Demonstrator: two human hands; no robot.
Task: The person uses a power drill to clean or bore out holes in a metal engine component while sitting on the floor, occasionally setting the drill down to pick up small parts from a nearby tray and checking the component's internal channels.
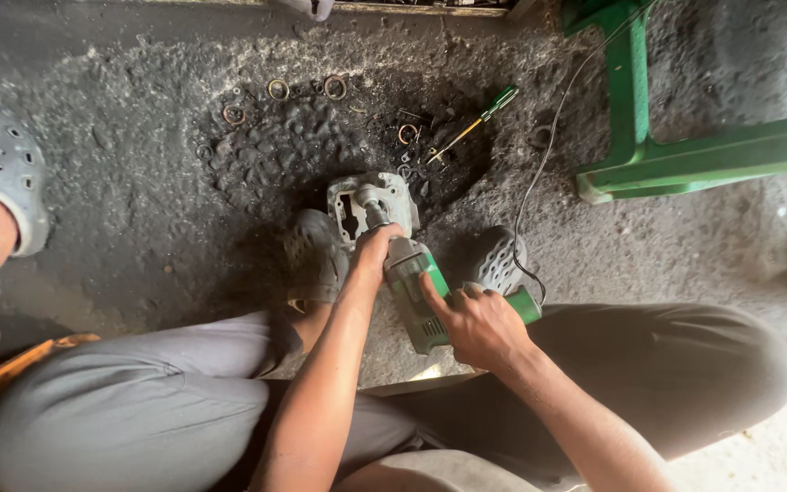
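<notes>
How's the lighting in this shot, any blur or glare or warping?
Head view: soft daylight, brightest on the floor at bottom right; the oily pit around the metal housing is darkest. No glare. Left hand, right hand and green power tool are sharp. Wide-angle bending shows at the edges.

I see a green power tool [425, 296] with a grey-silver nose, on a pale grey metal casing [371, 205]. Screwdriver [477, 121] has a green handle and yellowish shaft. Green frame [685, 155], grey perforated clogs [316, 255], grey trousers [157, 392], black oily floor [138, 182].
</notes>
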